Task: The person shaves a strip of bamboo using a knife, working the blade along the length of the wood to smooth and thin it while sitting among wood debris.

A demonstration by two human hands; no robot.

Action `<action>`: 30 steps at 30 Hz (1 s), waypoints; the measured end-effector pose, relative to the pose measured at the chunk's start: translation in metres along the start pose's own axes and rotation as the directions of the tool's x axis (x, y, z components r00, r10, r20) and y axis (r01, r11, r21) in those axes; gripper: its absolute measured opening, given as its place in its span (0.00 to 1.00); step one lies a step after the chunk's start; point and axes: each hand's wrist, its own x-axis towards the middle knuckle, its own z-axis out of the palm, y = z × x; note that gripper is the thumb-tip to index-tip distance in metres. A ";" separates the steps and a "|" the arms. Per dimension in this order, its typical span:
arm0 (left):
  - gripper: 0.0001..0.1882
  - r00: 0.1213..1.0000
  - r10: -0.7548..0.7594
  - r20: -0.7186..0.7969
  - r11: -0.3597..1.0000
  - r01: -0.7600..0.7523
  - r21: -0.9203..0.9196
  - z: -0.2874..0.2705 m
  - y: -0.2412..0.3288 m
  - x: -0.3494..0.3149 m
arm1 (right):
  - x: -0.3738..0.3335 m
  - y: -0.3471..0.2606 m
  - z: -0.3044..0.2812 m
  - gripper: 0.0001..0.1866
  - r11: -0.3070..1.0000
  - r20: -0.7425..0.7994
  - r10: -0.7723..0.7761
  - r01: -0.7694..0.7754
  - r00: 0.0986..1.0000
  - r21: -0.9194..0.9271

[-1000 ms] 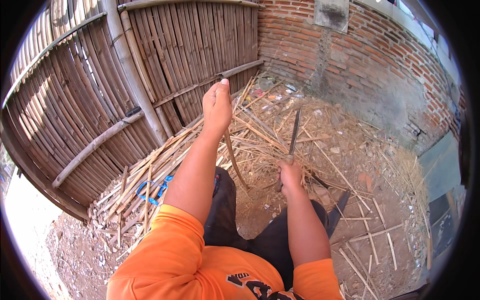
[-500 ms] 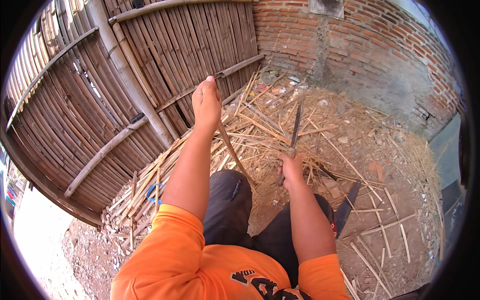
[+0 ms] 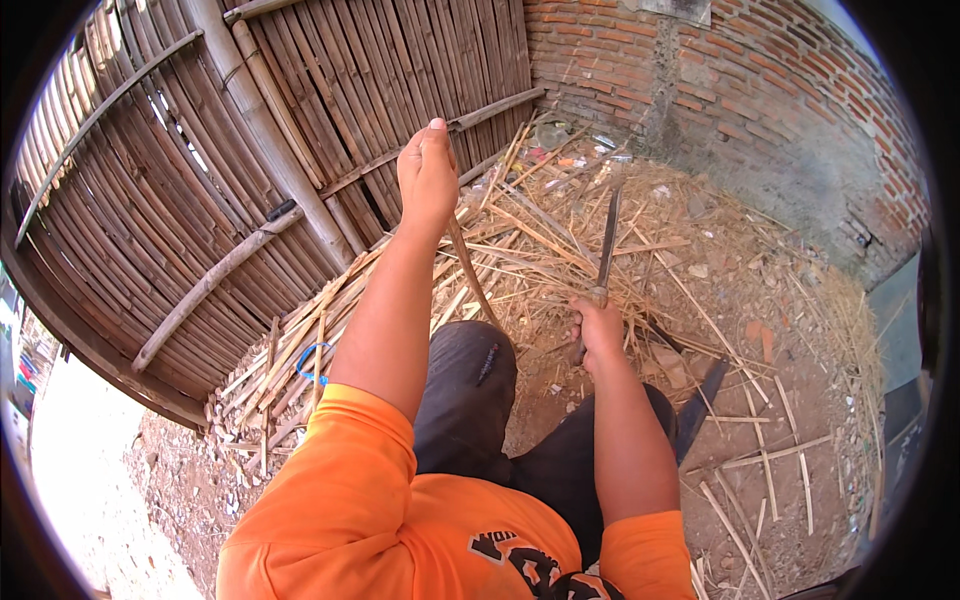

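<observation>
My left hand (image 3: pixel 428 182) is raised out ahead with its fingers closed around the upper end of a brown bamboo strip (image 3: pixel 468 272). From that fist the strip slants down to beside my left knee, where its lower end disappears behind the trouser leg. Lower and to the right, my right hand (image 3: pixel 599 331) grips the handle of a long-bladed knife (image 3: pixel 609 240), its dark blade pointing forward and slightly up. A gap separates the blade from the strip.
Split bamboo pieces (image 3: pixel 290 385) lie heaped left and ahead, with a blue loop (image 3: pixel 312 362) among them. A dark flat blade (image 3: pixel 700 412) rests by my right leg. A bamboo-slat wall (image 3: pixel 110 220) stands at left, a brick wall (image 3: pixel 790 110) beyond. Loose strips litter the dirt at right.
The whole view has shifted slightly. My left hand has risen a little, and the strip's lower end has drawn up toward my knee. Both hands keep their grips.
</observation>
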 end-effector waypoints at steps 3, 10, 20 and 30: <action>0.22 1.000 -0.012 -0.014 0.999 0.013 0.036 0.003 -0.002 0.004 | 0.002 0.000 -0.001 0.10 0.999 0.005 0.008 -0.008 1.000 0.039; 0.22 0.999 0.022 -0.026 0.997 -0.020 0.079 -0.001 -0.011 0.011 | 0.008 0.001 0.002 0.08 0.998 0.014 -0.013 0.012 1.000 0.056; 0.23 0.995 -0.001 -0.101 0.996 -0.008 -0.089 -0.066 0.008 -0.013 | 0.020 0.024 0.012 0.09 0.981 -0.114 -0.032 0.010 0.993 -0.196; 0.23 0.984 0.035 -0.176 0.995 -0.051 -0.089 -0.117 0.015 -0.037 | 0.045 0.060 0.018 0.08 0.913 -0.101 -0.137 0.086 0.985 -0.399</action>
